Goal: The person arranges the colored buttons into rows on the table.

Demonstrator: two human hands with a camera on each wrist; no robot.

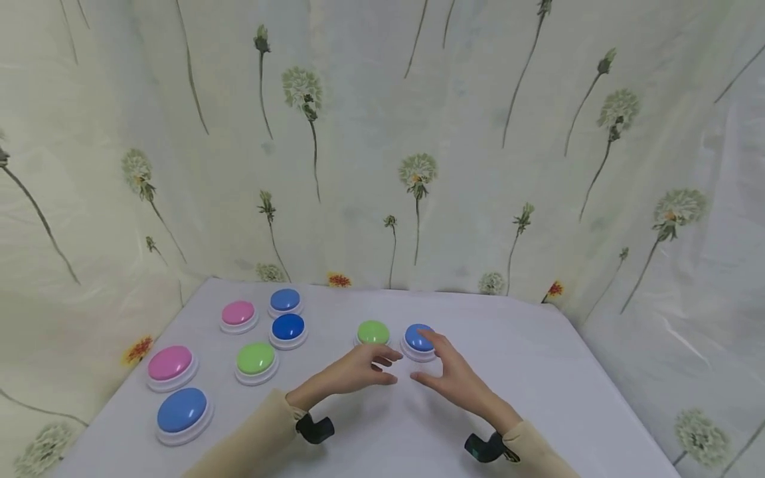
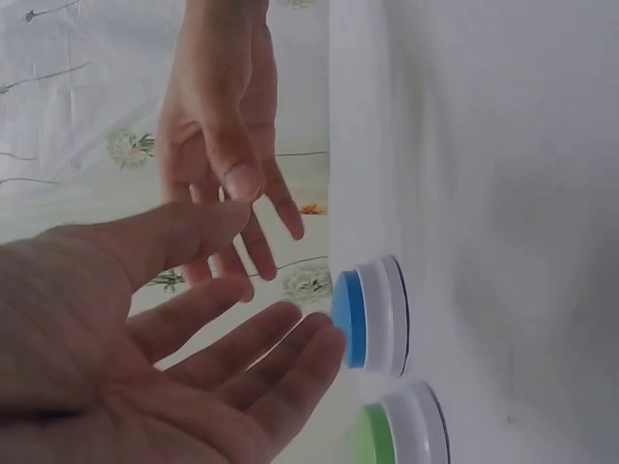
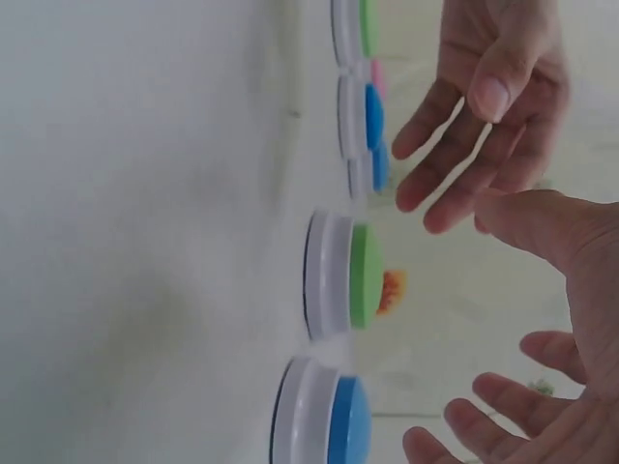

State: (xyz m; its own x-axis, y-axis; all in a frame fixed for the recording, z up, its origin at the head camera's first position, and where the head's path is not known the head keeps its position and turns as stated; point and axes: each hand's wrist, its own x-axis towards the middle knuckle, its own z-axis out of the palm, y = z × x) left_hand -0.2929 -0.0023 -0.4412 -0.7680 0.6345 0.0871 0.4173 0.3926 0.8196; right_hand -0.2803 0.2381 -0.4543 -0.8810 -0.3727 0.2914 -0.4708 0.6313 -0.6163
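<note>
My left hand (image 1: 358,369) hangs over the middle of the white table, its fingers loosely bent and holding nothing. Facing it from the right is my right hand (image 1: 459,382), also holding nothing, thumb and fingers spread apart. Behind them stand two dome-topped push buttons on white bases: a green button (image 1: 373,331) beyond the left hand and a blue button (image 1: 418,336) partly covered by the right fingers in the head view. Seen from the right wrist, the green button (image 3: 366,275) and blue button (image 3: 350,420) stand apart from both hands.
On the table's left side are more buttons: two pink ones (image 1: 170,363), another green one (image 1: 255,358) and several blue ones (image 1: 182,410). A flower-printed curtain (image 1: 358,166) hangs behind and beside the white table (image 1: 538,385). Each wrist wears a small black camera (image 1: 315,429).
</note>
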